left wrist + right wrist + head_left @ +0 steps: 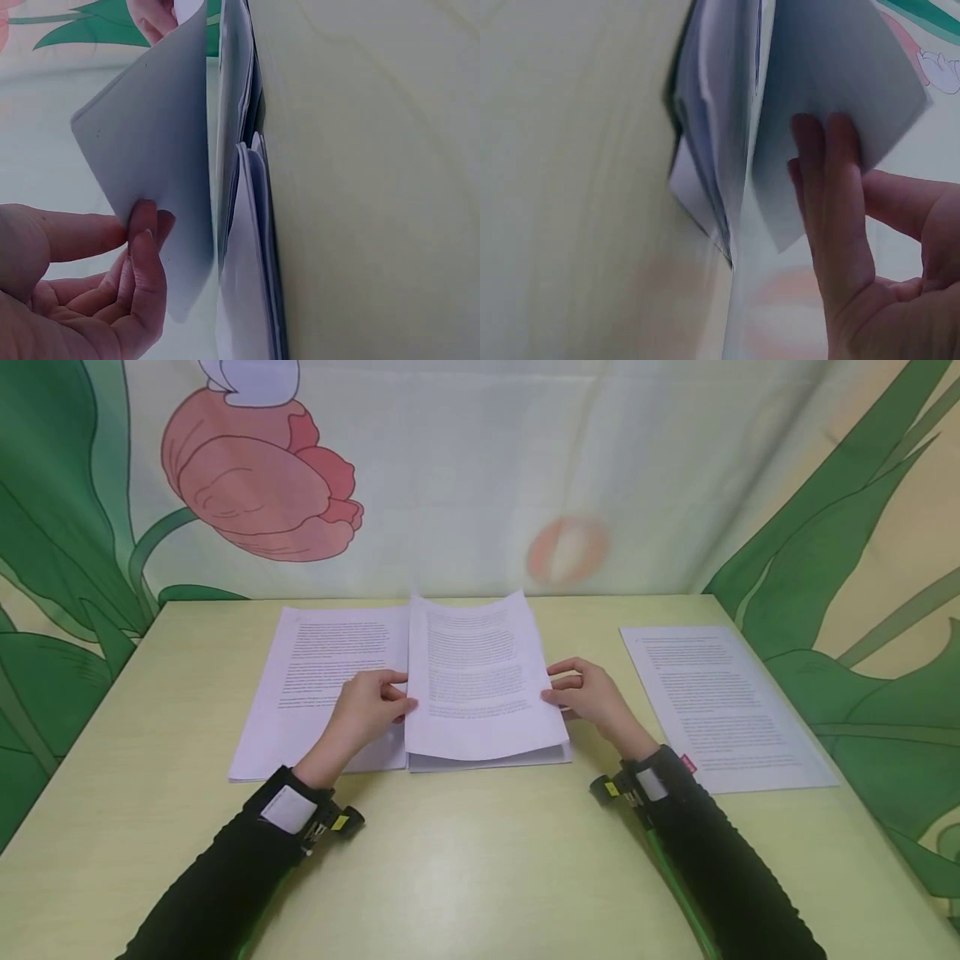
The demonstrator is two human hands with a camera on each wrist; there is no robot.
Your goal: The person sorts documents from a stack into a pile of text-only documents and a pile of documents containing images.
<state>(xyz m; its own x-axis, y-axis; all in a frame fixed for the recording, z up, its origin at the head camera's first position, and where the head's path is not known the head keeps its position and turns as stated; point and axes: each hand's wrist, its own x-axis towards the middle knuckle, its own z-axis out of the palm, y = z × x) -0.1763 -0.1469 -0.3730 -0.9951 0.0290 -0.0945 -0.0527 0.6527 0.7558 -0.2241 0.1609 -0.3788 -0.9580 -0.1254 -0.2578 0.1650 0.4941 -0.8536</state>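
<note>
Between both hands a printed sheet of paper (476,668) is held by its two side edges, lifted off a paper stack (491,763) at the table's middle. My left hand (367,706) pinches its left edge between thumb and fingers; the left wrist view shows the sheet's blank back (154,127) raised apart from the stacks. My right hand (588,693) pinches the opposite edge, with two fingers (840,180) lying along the back and the thumb on the other face. Another stack of printed paper (315,735) lies at left, partly under my left hand.
Printed paper (727,710) lies on the table's right side, beside my right forearm. The pale yellow table (465,860) ends at the back against a curtain (465,477) with flower and leaf pictures. Each wrist wears a small camera (348,821) on a dark sleeve.
</note>
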